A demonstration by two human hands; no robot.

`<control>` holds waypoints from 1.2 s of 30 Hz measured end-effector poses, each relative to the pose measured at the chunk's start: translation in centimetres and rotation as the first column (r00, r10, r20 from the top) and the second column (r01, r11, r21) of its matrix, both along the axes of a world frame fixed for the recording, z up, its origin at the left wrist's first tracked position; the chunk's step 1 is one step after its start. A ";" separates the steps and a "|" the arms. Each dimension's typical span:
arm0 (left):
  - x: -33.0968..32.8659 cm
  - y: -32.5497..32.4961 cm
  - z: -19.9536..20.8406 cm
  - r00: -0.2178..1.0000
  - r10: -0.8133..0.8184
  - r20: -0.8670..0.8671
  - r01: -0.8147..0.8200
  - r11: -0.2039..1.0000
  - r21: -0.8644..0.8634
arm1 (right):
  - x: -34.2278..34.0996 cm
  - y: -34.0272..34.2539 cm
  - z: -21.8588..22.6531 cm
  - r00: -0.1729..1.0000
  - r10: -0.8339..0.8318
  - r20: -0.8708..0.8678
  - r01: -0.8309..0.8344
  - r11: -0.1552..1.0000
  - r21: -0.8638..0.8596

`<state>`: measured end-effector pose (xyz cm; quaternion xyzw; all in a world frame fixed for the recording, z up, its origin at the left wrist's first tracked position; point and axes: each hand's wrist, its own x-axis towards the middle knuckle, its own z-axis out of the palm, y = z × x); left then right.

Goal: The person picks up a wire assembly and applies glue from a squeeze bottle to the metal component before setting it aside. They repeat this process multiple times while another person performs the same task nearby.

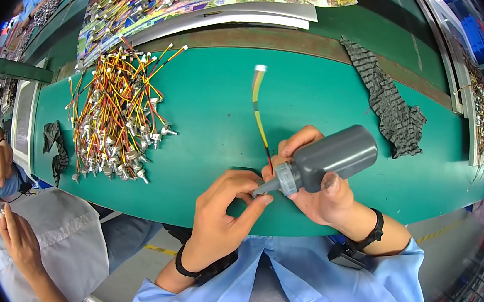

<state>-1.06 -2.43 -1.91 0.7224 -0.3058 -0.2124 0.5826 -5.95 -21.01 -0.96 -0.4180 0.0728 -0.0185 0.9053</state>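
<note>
My right hand [326, 204] is wrapped round a dark grey squeeze bottle [339, 155], tilted with its pointed nozzle [269, 186] down to the left. At the nozzle's tip, the thumb and fingers of my left hand [221, 208] are closed on a small part, mostly hidden by the fingers. A yellow, red and black wire lead [259, 126] rises from between my hands and ends in a white connector [260, 68]. It looks like one of the wired potentiometers piled to the left, though I cannot see its body clearly.
A heap of wired potentiometers [118, 120] lies on the green table [206, 100]. A dark striped cloth [386, 98] is at the right, another scrap [56, 146] at the left. More wired parts [163, 1] cover printed sheets behind. A co-worker's hands [19, 239] are at the lower left.
</note>
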 end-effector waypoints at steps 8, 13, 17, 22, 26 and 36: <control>-0.3 -1.2 0.5 0.972 0.054 -0.229 -0.080 0.991 -0.104 | 0.4 -0.3 -0.2 0.995 0.094 0.031 -0.099 0.967 0.234; -0.3 -0.4 -0.6 0.989 0.017 -0.149 -0.037 0.990 -0.137 | 0.5 0.3 0.2 0.998 0.068 -0.015 -0.066 0.991 0.119; -0.4 -0.3 -0.8 0.988 -0.002 -0.153 -0.032 0.974 -0.222 | 0.4 0.4 0.2 0.996 0.068 -0.049 -0.066 0.997 0.038; -0.4 -0.1 -0.8 0.967 0.038 -0.250 -0.121 0.938 -0.324 | 0.4 0.2 -0.4 1.000 -0.023 0.013 0.022 0.999 0.040; -0.1 0.1 -1.2 0.962 0.076 -0.261 -0.167 0.922 -0.349 | 0.6 0.2 -0.7 0.998 -0.064 0.016 0.062 0.995 0.079; 0.0 0.2 -1.0 0.960 0.075 -0.269 -0.185 0.891 -0.414 | 0.4 -0.3 -1.4 0.998 0.048 -0.046 -0.037 0.977 0.211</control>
